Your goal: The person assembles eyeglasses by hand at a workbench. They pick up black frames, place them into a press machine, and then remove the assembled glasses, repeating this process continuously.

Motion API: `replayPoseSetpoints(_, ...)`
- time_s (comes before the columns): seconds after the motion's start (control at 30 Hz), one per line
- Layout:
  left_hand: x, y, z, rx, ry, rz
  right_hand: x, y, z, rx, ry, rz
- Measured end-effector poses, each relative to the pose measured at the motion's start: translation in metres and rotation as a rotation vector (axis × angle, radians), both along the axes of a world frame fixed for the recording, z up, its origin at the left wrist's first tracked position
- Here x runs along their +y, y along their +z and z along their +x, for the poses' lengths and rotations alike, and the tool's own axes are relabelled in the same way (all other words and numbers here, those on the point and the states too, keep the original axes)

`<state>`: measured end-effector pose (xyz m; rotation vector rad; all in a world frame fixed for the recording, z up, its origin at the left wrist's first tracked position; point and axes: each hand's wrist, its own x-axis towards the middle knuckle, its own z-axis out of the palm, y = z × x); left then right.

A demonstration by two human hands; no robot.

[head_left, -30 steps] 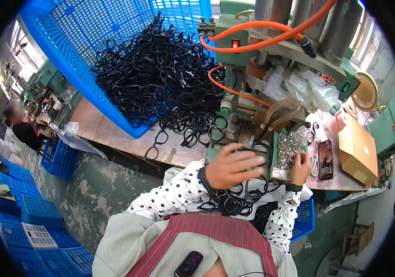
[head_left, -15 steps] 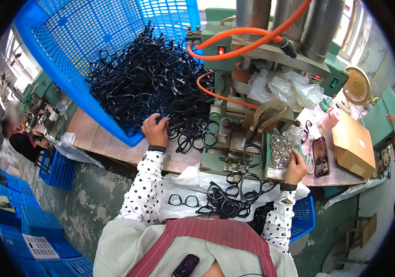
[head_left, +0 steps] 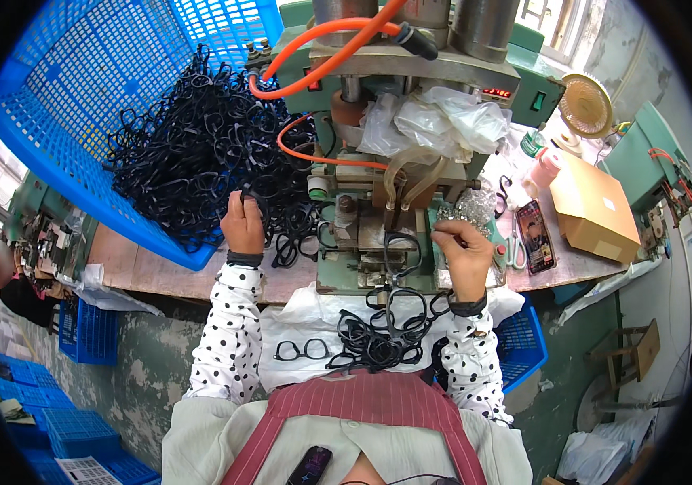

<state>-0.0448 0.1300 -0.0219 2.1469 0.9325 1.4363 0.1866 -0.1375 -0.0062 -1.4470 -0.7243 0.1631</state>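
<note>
My left hand (head_left: 242,224) is closed at the near edge of a heap of black eyeglass frames (head_left: 200,137), its fingertips gripping one dark frame, partly hidden in the heap. My right hand (head_left: 466,255) is raised beside the small press machine (head_left: 354,234), thumb and fingers pinched together; whatever lies between them is too small to name. Just beyond it, a tray of small shiny metal parts (head_left: 473,212) is partly covered by the hand. One eyeglass frame (head_left: 417,263) hangs at the machine's front. More frames (head_left: 374,343) lie piled on the white sheet over my lap.
A big blue basket (head_left: 47,133) holds the heap at the left. Orange hoses (head_left: 293,85) cross the machine. To the right are scissors (head_left: 516,249), a phone (head_left: 534,238) and a cardboard box (head_left: 597,206). Another person (head_left: 18,295) sits far left.
My right hand has left the metal parts and come left toward the machine, fingers pinched. My left hand has closed at the heap's edge. The whole view has shifted.
</note>
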Motion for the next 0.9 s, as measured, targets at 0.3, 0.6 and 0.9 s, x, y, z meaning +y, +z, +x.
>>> replayPoseSetpoints(0.3, -0.076, 0.016, 0.021, -0.095, -0.142, -0.025, 0.024, 0.021, -0.033, 0.130, 0.100, -0.009)
replayPoseSetpoints(0.6, -0.139, 0.034, 0.039, -0.005, -0.633, 0.613, 0.041, 0.023, -0.039, 0.211, 0.064, 0.005)
replayPoseSetpoints(0.9, -0.116, 0.098, 0.050, -0.387, -0.622, -0.288, 0.040, 0.029, -0.038, 0.219, 0.086, -0.003)
